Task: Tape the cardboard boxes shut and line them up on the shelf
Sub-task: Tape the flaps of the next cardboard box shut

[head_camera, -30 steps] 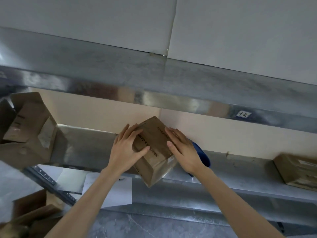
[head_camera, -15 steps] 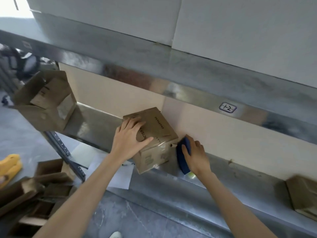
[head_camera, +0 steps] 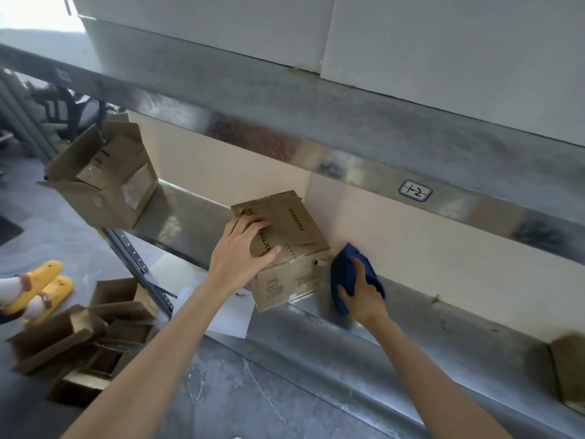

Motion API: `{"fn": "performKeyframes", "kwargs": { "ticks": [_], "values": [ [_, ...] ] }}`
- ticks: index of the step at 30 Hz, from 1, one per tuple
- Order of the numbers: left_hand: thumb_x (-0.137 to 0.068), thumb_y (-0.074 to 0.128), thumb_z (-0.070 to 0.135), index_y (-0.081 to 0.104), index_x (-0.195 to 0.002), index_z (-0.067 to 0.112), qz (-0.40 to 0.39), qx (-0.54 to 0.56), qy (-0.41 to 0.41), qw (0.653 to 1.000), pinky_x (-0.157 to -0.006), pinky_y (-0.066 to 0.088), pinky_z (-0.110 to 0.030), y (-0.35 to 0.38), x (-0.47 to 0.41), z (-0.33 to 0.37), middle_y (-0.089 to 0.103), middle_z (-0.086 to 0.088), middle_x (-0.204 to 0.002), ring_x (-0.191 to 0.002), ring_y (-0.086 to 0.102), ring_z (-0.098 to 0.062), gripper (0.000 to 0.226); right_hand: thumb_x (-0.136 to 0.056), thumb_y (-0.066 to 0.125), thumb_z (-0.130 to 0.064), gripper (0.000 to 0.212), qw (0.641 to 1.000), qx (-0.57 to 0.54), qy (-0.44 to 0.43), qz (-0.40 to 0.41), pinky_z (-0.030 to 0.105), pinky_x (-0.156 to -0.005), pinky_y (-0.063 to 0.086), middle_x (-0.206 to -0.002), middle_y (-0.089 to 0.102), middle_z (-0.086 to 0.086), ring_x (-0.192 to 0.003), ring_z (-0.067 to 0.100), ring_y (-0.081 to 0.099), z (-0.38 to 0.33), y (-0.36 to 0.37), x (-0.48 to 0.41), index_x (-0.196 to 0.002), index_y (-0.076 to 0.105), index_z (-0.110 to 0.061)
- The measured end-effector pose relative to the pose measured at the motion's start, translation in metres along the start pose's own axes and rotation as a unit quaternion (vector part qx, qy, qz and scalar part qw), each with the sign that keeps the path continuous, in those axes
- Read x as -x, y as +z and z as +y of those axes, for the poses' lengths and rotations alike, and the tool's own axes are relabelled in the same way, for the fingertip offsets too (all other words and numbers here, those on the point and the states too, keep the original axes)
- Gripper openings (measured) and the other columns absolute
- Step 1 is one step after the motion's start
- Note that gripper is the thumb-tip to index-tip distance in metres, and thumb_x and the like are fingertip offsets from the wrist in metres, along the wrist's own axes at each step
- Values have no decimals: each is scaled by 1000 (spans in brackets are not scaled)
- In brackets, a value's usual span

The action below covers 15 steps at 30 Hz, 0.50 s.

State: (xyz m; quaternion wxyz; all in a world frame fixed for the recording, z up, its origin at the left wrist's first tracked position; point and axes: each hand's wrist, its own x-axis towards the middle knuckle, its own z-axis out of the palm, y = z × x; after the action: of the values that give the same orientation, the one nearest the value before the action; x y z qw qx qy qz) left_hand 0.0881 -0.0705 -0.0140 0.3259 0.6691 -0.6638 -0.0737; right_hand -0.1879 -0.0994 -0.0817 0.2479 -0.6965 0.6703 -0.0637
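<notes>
A closed cardboard box (head_camera: 294,229) with printed lettering sits on the metal shelf (head_camera: 411,337), its front corner past the shelf's edge. My left hand (head_camera: 240,255) rests on its top, fingers spread and thumb along the front edge. Just right of the box, my right hand (head_camera: 361,293) grips a blue tape dispenser (head_camera: 345,270) that stands on the shelf. An open-flapped box (head_camera: 104,182) sits at the shelf's left end. Another box (head_camera: 569,372) shows at the far right.
An upper shelf beam (head_camera: 348,153) with a label reading 1-2 hangs overhead. Flattened and open cardboard boxes (head_camera: 82,337) lie on the floor at lower left, beside a person's feet in yellow slippers (head_camera: 41,286). A white paper sheet (head_camera: 221,315) lies under the shelf.
My right hand left the box top and took hold of the blue tape dispenser beside it. My left hand stayed on the box. The view shifted down and left.
</notes>
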Motion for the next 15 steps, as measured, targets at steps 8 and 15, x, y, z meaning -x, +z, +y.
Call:
{"fn": "performKeyframes", "kwargs": {
  "ticks": [8, 15],
  "values": [
    [-83, 67, 54, 57, -130, 30, -1, 13, -6, 1000, -93, 40, -23, -1, -1, 1, 49, 19, -137, -131, 32, -6, 54, -100, 51, -31, 81, 986, -146, 26, -72, 40, -80, 52, -145, 46, 16, -101, 39, 61, 6, -14, -16, -150, -10, -47],
    [-83, 66, 57, 55, -134, 31, -23, 18, -3, 1000, -96, 43, -30, -5, -1, 2, 45, 19, -142, -135, 29, -5, 58, -91, 60, -1, 89, 977, -205, 28, -60, 46, -94, 47, -151, 34, 11, -125, 45, 46, 7, -23, -21, -154, 6, -33]
  ]
}}
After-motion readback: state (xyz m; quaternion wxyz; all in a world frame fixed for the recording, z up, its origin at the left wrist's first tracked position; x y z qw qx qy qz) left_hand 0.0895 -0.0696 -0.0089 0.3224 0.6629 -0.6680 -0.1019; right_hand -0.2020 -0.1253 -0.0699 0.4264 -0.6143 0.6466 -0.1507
